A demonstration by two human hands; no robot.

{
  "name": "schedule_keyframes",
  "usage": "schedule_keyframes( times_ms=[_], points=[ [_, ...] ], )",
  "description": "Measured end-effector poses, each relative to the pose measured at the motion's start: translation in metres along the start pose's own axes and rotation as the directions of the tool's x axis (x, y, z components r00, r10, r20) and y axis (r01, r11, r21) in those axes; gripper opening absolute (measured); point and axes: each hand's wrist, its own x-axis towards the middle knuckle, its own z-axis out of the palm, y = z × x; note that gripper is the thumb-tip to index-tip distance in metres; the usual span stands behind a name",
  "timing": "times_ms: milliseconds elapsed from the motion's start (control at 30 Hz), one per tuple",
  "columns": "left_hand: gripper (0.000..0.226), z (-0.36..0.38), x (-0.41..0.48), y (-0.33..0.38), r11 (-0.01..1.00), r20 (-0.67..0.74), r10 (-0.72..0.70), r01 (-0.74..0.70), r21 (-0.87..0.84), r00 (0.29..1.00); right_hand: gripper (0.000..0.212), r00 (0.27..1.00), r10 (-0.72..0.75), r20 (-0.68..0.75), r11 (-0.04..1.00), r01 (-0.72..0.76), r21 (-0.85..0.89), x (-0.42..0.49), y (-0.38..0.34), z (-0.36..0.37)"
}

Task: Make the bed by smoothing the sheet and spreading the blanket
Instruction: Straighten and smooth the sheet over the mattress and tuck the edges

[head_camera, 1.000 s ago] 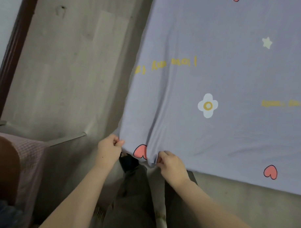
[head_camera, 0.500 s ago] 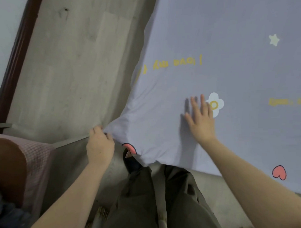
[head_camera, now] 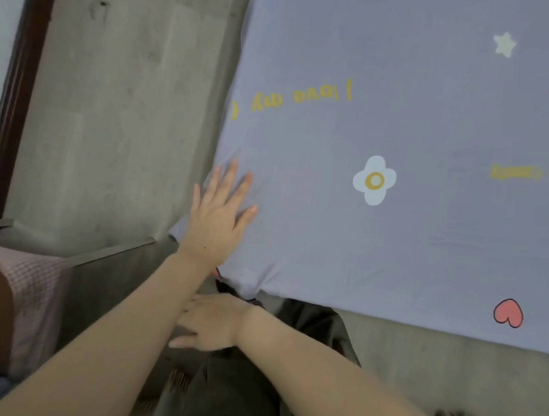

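- Sheet (head_camera: pixel 389 258): pale purple with printed flowers, hearts and words. It lies over the bed and fills the right and far part of the view. Its near left corner (head_camera: pixel 245 289) droops over the edge, just in front of our legs.
- Left hand (head_camera: pixel 218 215): palm flat on the sheet just inside that corner, fingers (head_camera: pixel 234 175) straight and fanned wide, gripping nothing. We judge it pins or strokes the cloth flat where it bunches most.
- Right hand (head_camera: pixel 213 324): low, below the drooping corner and crossed under the left forearm. Its visible fingers are straight and point left, with nothing in them; the tips are hidden.
- Step, as we judge it: smoothing the corner. We see no blanket spread on the bed.
- Around: grey floor (head_camera: pixel 114 124) on the left, pink checked cloth (head_camera: pixel 37 293) at near left, dark trousers (head_camera: pixel 235 393) below.
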Motion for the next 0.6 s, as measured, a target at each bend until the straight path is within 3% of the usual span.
schedule_keyframes(
  times_ms=[67, 133, 200, 233, 300, 333, 400, 433, 500, 533, 567, 600],
  points=[
    [0.071, 0.012, 0.007, -0.009, 0.973, 0.125, 0.104, -0.127, 0.193, 0.987, 0.046, 0.993, -0.020, -0.113, 0.999, 0.023, 0.023, -0.024, 0.005, -0.004],
    [0.082, 0.022, 0.009, -0.026, 0.940, 0.167, 0.124, -0.170, 0.295, 0.978, 0.036, 0.905, 0.070, -0.419, 0.997, -0.075, 0.005, -0.057, 0.029, -0.010],
    [0.088, 0.029, 0.008, -0.037, 0.945, 0.137, 0.073, -0.112, 0.306, 0.988, 0.036, 0.620, 0.228, -0.751, 0.960, -0.272, 0.068, -0.102, 0.069, -0.018],
    [0.090, 0.032, 0.004, -0.039, 0.958, 0.105, 0.034, -0.062, 0.281, 0.994, 0.041, 0.451, 0.315, -0.835, 0.904, -0.411, 0.119, -0.129, 0.093, -0.025],
    [0.092, 0.039, -0.003, -0.035, 0.984, 0.010, -0.060, 0.057, 0.168, 0.998, 0.056, 0.182, 0.520, -0.835, 0.689, -0.667, 0.284, -0.183, 0.144, -0.029],
    [0.093, 0.042, -0.007, -0.033, 0.987, -0.035, -0.146, 0.149, 0.068, 0.989, 0.064, 0.078, 0.649, -0.757, 0.545, -0.742, 0.391, -0.208, 0.165, -0.026],
    [0.093, 0.047, -0.012, -0.030, 0.886, -0.010, -0.427, 0.416, -0.205, 0.904, 0.073, -0.050, 0.831, -0.553, 0.307, -0.789, 0.532, -0.237, 0.189, -0.008],
    [0.090, 0.049, -0.013, -0.030, 0.743, 0.059, -0.595, 0.577, -0.340, 0.801, 0.074, -0.053, 0.853, -0.519, 0.273, -0.802, 0.531, -0.237, 0.189, 0.005],
    [0.081, 0.050, -0.013, -0.018, 0.408, 0.118, -0.846, 0.775, -0.482, 0.519, 0.073, 0.039, 0.840, -0.541, 0.309, -0.854, 0.418, -0.218, 0.173, 0.027],
    [0.074, 0.048, -0.014, -0.007, 0.348, 0.055, -0.903, 0.800, -0.488, 0.426, 0.070, 0.109, 0.815, -0.569, 0.348, -0.877, 0.330, -0.202, 0.160, 0.037],
    [0.068, 0.046, -0.016, 0.008, 0.379, -0.052, -0.915, 0.804, -0.458, 0.401, 0.068, 0.189, 0.770, -0.610, 0.409, -0.880, 0.243, -0.183, 0.144, 0.042],
    [0.063, 0.045, -0.020, 0.024, 0.470, -0.163, -0.882, 0.786, -0.402, 0.443, 0.065, 0.301, 0.721, -0.624, 0.493, -0.856, 0.157, -0.164, 0.128, 0.047]
  ],
)
